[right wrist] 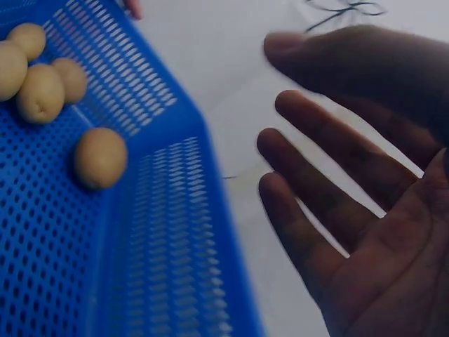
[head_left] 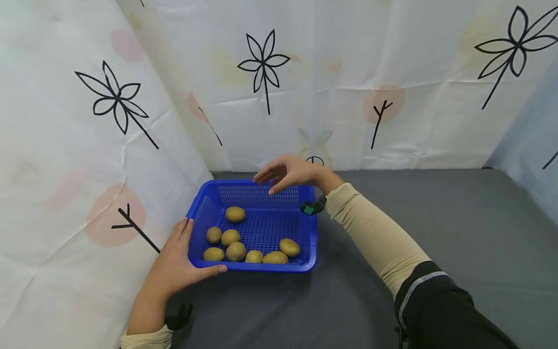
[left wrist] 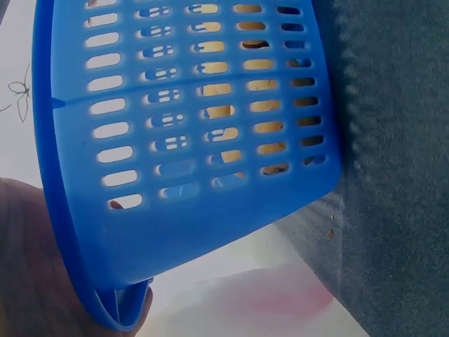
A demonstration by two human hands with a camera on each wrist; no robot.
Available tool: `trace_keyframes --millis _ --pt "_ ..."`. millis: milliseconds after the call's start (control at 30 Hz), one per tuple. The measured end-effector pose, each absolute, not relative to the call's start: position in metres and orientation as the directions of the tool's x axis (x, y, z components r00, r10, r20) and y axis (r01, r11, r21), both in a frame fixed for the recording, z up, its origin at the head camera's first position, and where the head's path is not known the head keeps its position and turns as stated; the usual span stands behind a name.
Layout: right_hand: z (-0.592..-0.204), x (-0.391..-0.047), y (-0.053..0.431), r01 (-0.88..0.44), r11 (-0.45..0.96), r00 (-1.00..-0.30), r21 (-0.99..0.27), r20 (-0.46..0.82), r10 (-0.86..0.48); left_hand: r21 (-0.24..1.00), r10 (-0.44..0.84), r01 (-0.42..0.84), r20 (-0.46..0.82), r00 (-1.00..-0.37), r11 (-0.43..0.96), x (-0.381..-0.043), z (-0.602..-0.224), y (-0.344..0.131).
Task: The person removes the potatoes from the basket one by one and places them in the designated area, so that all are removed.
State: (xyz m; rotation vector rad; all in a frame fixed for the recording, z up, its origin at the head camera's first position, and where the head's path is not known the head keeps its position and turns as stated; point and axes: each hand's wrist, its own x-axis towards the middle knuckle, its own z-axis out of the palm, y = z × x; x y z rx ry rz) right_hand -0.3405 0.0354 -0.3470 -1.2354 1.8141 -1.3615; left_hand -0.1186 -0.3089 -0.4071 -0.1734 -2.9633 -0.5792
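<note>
Potatoes (head_left: 236,251) lie in a blue basket (head_left: 266,223) on a gray surface (head_left: 427,213). A left hand (head_left: 175,266) rests straight fingers against the basket's near-left corner; by its far rim hangs a right hand (head_left: 295,173), fingers released, loosely spread.

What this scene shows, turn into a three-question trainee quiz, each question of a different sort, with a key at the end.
1. Count: how many potatoes show inside the blue basket in the head view?
2. True or false: the right hand is holding nothing.
3. Multiple choice: as the head view shows it, where is the left hand on the basket?
A. At the far right corner
B. At the near left corner
C. Midway along the far rim

Key: 1. Eight. 2. True. 3. B.
</note>
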Motion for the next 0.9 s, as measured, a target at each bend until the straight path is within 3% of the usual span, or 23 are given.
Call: trace_keyframes --millis 300,667,900 --pt "-0.372 -0.359 -0.034 -0.366 0.196 -0.323 -0.91 -0.073 -0.943 0.358 0.076 0.126 0.149 -0.986 0.925 -0.121 -0.418 -0.309" --pt "-0.398 -0.362 -0.096 -0.481 0.228 -0.231 -0.847 -0.128 -0.964 0.302 0.082 0.126 0.155 -0.984 0.945 -0.116 -0.422 -0.31" --pt "-0.412 -0.365 -0.106 -0.522 0.271 -0.236 -0.809 -0.168 -0.957 0.288 0.084 0.132 0.171 -0.982 0.949 -0.118 -0.426 -0.309"
